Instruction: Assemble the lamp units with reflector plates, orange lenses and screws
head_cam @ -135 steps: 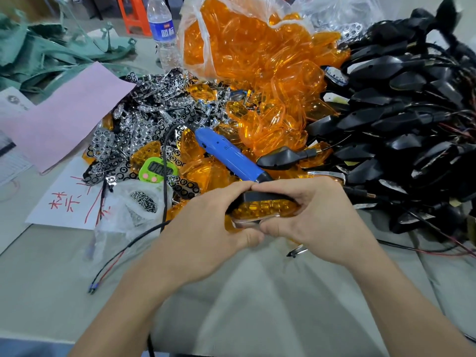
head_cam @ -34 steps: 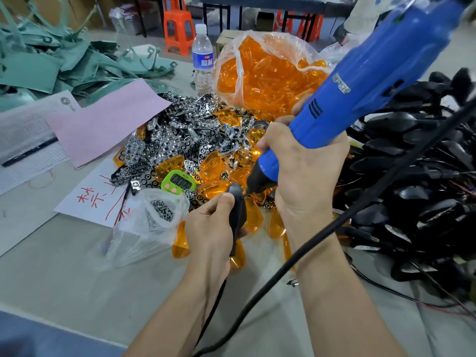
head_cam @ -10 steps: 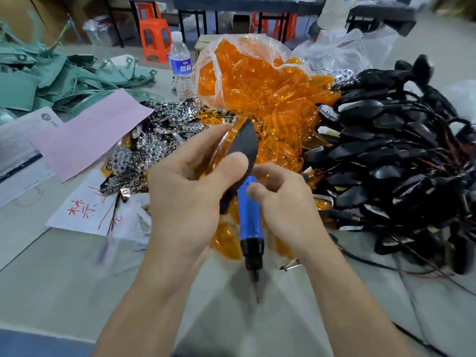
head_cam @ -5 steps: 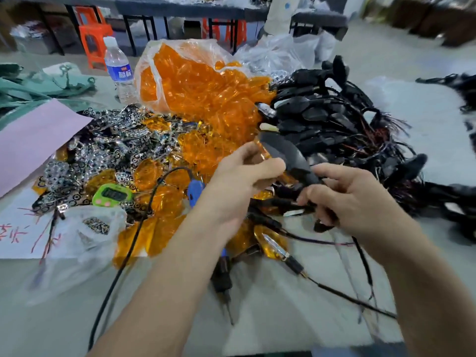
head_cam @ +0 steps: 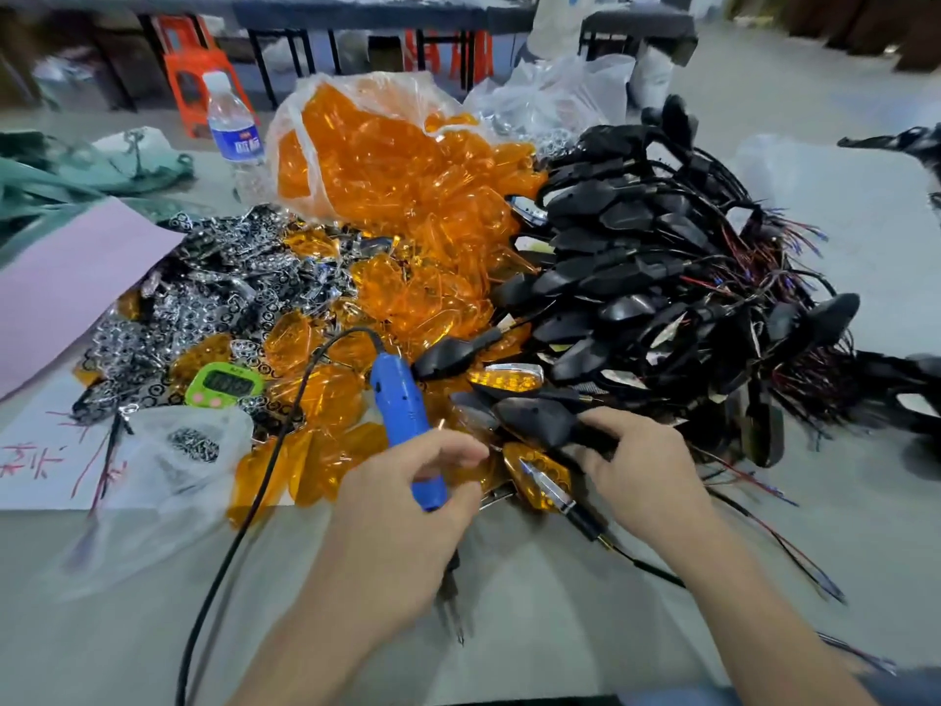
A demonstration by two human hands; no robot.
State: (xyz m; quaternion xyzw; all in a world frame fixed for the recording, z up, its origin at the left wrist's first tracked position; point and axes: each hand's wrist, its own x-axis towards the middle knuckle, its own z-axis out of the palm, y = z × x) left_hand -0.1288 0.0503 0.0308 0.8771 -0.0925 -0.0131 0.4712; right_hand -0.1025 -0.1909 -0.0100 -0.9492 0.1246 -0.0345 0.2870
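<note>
Starting a unit: right grip (head_cam: 641, 471) is pinching a black housing (head_cam: 540, 425), left grip (head_cam: 402, 512) is curling round the screwdriver (head_cam: 399, 400). Probably needs a reflector plate (head_cam: 193, 308) next.

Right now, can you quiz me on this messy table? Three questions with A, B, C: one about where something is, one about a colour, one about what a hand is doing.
1. Where does the water bottle stand?
A) left of the bag of orange lenses
B) on the heap of black lamps
C) in a hand

2. What colour is the electric screwdriver?
A) green
B) blue
C) pink

3. What is the right hand doing?
A) lying flat on the table
B) lifting the bottle
C) holding a black lamp housing

Answers:
1 A, the bottle stands upright just left of the bag.
2 B, its body is bright blue.
3 C, its fingers are curled round the housing's near end.
</note>
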